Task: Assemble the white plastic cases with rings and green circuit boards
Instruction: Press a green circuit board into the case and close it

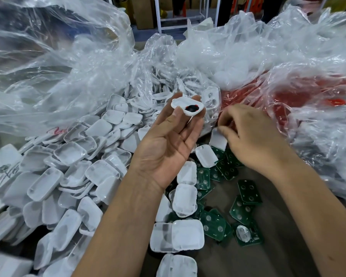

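While the left hand (168, 140) is raised palm-up at centre, its thumb and fingertips pinch a white case (187, 105) by the edges, open side toward the camera. A black part (192, 109) with small red marks sits inside the case at its right end; whether this is a ring cannot be told. To the right and slightly lower, the right hand (254, 136) is turned palm-down, fingers curled, its fingertips touching another white piece (218, 139) at the edge of the parts; whether they actually grip it cannot be told, as the fingers are blurred.

Left of the forearms, a pile of cases (72, 176) spreads across the table (268, 226), mostly open side up, several overlapping. More lie between the two forearms, some resting on green boards (249, 191). These boards are scattered flat on the table below the right hand, each showing round pale contacts; one at lower right (246, 233) carries a larger silvery disc.

Clear plastic bags (58, 66) are heaped behind the parts. One bag at centre (188, 82) holds more white pieces, and the bag at right (288, 90) covers red material. A white frame (181, 27) stands in the background.
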Motion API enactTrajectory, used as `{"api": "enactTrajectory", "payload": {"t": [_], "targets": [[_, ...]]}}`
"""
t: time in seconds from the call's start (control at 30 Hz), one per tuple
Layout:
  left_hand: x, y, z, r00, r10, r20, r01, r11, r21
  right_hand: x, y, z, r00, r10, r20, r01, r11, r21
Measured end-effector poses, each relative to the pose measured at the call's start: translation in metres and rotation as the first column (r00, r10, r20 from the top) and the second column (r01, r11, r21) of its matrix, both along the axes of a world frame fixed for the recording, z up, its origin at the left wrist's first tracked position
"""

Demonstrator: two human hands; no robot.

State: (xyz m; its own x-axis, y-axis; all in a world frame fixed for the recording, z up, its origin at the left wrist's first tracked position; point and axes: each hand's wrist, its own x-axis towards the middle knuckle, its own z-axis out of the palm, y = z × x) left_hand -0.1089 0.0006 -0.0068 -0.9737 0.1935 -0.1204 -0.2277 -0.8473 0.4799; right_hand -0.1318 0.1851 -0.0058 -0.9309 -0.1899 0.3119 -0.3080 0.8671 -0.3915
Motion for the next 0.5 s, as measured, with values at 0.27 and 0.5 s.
{"api": "enactTrajectory", "payload": {"t": [0.27, 0.5], "targets": [[-0.0008, -0.0007, -0.0016, 1.000, 0.031, -0.001, -0.031, 0.999, -0.034, 0.0008, 0.0035, 0.0059, 0.976, 0.203, -0.081, -0.167, 0.451, -0.877], [-0.0014, -0.0004, -0.0025, 0.999, 0.032, -0.013, -0.032, 0.998, -0.047, 0.0050, 0.0002, 0.0090, 0.943, 0.297, -0.149, -0.252, 0.348, -0.903]]}}
